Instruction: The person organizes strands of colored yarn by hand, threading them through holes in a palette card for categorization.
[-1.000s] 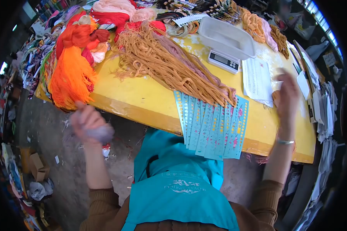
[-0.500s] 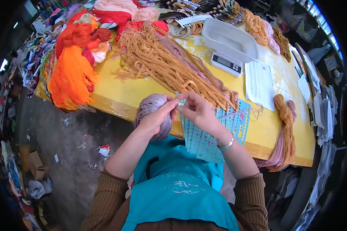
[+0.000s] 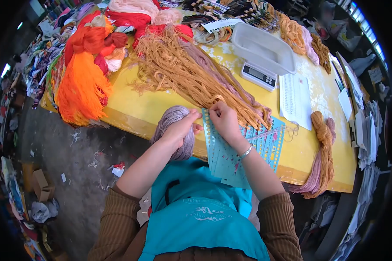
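Observation:
My left hand [image 3: 181,129] is wrapped round a grey-lavender skein of thread [image 3: 173,116] at the table's front edge, with thumb and fingertips toward the right. My right hand [image 3: 224,122] is closed, fingers curled, over a stack of blue punched cards [image 3: 222,158]. What its fingertips pinch, if anything, is too small to make out. Just beyond them lie the near ends of a long bundle of golden-brown thread [image 3: 183,65], with mauve strands along its right side. Thin pale lilac threads [image 3: 270,130] trail across the cards to the right of my right wrist.
A digital scale [image 3: 258,77] carrying a clear plastic tray [image 3: 263,48] stands behind a printed sheet [image 3: 295,100]. Orange and red skeins [image 3: 82,87] hang over the left edge. A knotted golden and mauve hank [image 3: 322,148] lies at the right edge of the yellow table [image 3: 130,113].
My hands were together at the fingertips and are now apart. The right has moved to the right over the cards; the left stays on the skein.

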### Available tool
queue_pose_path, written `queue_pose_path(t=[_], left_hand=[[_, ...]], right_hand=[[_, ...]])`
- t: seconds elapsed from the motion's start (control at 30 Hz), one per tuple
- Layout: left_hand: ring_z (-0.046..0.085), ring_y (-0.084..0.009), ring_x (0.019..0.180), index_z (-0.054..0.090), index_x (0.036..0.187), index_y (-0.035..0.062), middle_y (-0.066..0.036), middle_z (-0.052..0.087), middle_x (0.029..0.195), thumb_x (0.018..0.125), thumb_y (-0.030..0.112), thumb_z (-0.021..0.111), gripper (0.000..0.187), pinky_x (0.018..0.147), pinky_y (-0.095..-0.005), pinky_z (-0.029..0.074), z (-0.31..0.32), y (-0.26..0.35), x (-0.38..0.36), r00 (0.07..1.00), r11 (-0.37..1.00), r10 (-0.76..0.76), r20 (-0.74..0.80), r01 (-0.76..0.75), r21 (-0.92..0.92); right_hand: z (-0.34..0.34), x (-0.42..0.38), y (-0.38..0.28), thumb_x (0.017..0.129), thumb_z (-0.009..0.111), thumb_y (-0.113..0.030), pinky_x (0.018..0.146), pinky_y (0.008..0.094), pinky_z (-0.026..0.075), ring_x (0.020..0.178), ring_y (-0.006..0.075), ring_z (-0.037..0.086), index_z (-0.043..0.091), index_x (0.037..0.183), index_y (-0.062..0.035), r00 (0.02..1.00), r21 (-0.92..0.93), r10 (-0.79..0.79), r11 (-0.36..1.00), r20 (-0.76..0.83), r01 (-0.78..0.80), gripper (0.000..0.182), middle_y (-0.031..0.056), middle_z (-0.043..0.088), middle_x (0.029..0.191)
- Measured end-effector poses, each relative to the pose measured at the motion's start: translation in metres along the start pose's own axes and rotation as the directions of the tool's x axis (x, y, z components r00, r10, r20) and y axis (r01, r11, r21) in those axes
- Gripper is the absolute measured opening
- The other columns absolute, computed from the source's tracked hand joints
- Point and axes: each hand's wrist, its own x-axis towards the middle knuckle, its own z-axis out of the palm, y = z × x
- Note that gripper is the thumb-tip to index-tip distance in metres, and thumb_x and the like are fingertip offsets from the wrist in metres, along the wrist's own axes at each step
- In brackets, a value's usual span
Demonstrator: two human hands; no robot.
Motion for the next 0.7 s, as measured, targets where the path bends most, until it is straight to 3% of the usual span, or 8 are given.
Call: queue_pose_path(t=[0.2,0.37,0.43,0.47,0.53,0.7], left_hand=[[0.063,-0.0149,0.082,0.049,0.124,0.0052,-0.007,0.062,0.115,0.094,0.028,0.060,0.039,0.069,-0.0269,0.046,0.015,-0.002,-0.009,0.996,0.998,0.054,-0.073,-0.057,-0.036],[0.060,-0.0127,0.071,0.052,0.120,0.0054,-0.006,0.063,0.105,0.092,0.024,0.062,0.035,0.060,-0.0250,0.045,0.006,-0.003,0.007,0.997,0.997,-0.055,-0.047,0.052,-0.063],[0.056,-0.0114,0.063,0.053,0.116,0.0078,-0.005,0.063,0.095,0.093,0.020,0.059,0.027,0.052,-0.0246,0.043,0.010,-0.001,0.015,0.996,0.998,-0.067,-0.058,0.067,-0.003],[0.054,-0.0110,0.060,0.052,0.113,0.0089,-0.004,0.061,0.089,0.094,0.018,0.058,0.021,0.051,-0.0246,0.042,0.008,-0.009,0.026,1.000,0.992,0.025,-0.016,-0.023,0.125],[0.049,-0.0100,0.053,0.049,0.103,0.0102,-0.001,0.053,0.072,0.095,0.013,0.053,0.009,0.048,-0.0245,0.039,0.016,-0.011,0.031,0.985,0.940,0.164,0.046,-0.171,0.296],[0.049,-0.0099,0.053,0.047,0.103,0.0102,-0.002,0.051,0.068,0.094,0.010,0.052,0.011,0.047,-0.0248,0.038,0.008,-0.002,0.024,0.990,0.928,0.119,0.071,-0.137,0.346]], right_hand=[[0.001,-0.001,0.002,0.083,0.064,-0.009,0.057,0.0360,0.049,0.062,0.0294,0.065,0.062,0.084,-0.0009,1.000,0.049,0.014,0.999,-0.022,-0.013,0.008,0.0164,0.064,0.069],[-0.002,0.000,0.005,0.083,0.064,-0.009,0.058,0.0331,0.049,0.061,0.0223,0.064,0.062,0.085,0.0003,0.999,0.119,0.029,0.992,0.014,-0.030,0.009,0.0136,0.065,0.069],[-0.002,0.000,0.007,0.084,0.063,-0.008,0.058,0.0311,0.049,0.061,0.0169,0.063,0.062,0.087,0.0008,0.996,0.168,0.065,0.983,0.056,-0.074,0.009,0.0100,0.064,0.069],[-0.002,0.001,0.007,0.084,0.063,-0.008,0.058,0.0311,0.049,0.061,0.0169,0.063,0.062,0.087,0.0008,0.997,0.168,0.063,0.983,0.054,-0.072,0.009,0.0100,0.064,0.069],[-0.006,0.002,0.006,0.089,0.060,-0.007,0.061,0.0236,0.047,0.065,0.0084,0.058,0.059,0.089,0.0013,0.990,0.237,0.076,0.966,0.123,-0.103,0.008,0.0040,0.061,0.071],[-0.011,0.000,-0.003,0.090,0.058,-0.007,0.062,0.0245,0.048,0.066,0.0099,0.060,0.058,0.091,0.0013,0.983,0.229,0.113,0.963,0.145,-0.145,0.008,0.0049,0.062,0.072]])
